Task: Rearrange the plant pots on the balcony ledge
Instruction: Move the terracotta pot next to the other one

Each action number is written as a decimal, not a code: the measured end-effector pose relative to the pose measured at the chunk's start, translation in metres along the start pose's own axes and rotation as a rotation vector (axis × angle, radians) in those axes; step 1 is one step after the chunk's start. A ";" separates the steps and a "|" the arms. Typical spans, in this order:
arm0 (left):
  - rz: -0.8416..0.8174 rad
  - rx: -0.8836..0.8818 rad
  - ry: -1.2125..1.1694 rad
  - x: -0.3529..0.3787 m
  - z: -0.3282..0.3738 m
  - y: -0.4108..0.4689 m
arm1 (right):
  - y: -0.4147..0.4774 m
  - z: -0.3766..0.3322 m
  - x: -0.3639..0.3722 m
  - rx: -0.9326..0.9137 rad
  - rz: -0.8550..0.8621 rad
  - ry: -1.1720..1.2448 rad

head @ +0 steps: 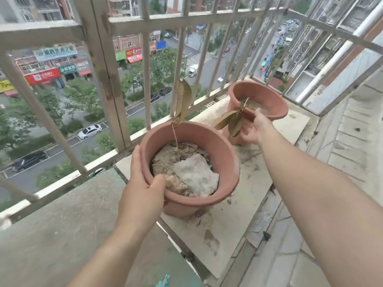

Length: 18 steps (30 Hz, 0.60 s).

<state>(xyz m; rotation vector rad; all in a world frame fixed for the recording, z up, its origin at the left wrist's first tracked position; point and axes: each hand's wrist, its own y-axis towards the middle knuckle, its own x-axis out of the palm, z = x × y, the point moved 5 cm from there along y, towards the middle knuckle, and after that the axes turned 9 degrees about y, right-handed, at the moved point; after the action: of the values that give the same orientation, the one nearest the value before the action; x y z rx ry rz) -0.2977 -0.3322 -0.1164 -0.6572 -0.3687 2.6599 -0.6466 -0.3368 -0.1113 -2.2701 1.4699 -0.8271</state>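
The left hand [143, 189] grips the near terracotta pot [190, 168] by its rim, thumb inside; the right hand [256, 126] clasps the far pot's [259, 100] rim, both standing on the ledge [223, 235] beside the railing [145, 59].

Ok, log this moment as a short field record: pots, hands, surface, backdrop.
near pot: terracotta, dry cracked soil, thin stem with withered leaves
far pot: terracotta, drooping dry leaves over its near rim
left hand: gripping the near pot's rim, thumb inside
right hand: gripping the far pot's near rim
surface: dusty pale slab on the ledge, both pots resting on it
backdrop: metal railing, street far below
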 end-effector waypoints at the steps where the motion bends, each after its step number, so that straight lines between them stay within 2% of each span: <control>1: -0.007 -0.006 -0.010 0.000 0.000 0.000 | -0.004 0.008 -0.004 0.057 -0.002 -0.096; 5: -0.036 -0.021 -0.038 -0.002 0.001 -0.002 | -0.030 0.035 -0.008 0.097 -0.007 -0.443; 8: -0.059 0.002 -0.042 -0.006 0.004 -0.003 | -0.054 0.045 0.002 0.032 -0.058 -0.693; 13: -0.023 0.036 0.029 -0.015 0.012 -0.011 | -0.092 0.044 0.003 -0.438 -0.077 -1.129; 15: -0.025 0.042 0.053 -0.017 0.011 -0.012 | -0.103 0.046 -0.005 -0.524 -0.055 -1.175; 18: -0.053 0.065 0.049 -0.017 0.010 -0.014 | -0.108 0.045 -0.008 -0.561 -0.013 -1.240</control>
<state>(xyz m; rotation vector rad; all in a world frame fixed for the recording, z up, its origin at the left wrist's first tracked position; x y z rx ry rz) -0.2842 -0.3281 -0.0965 -0.6812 -0.2814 2.5894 -0.5430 -0.2865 -0.0907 -2.2975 1.0564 1.0081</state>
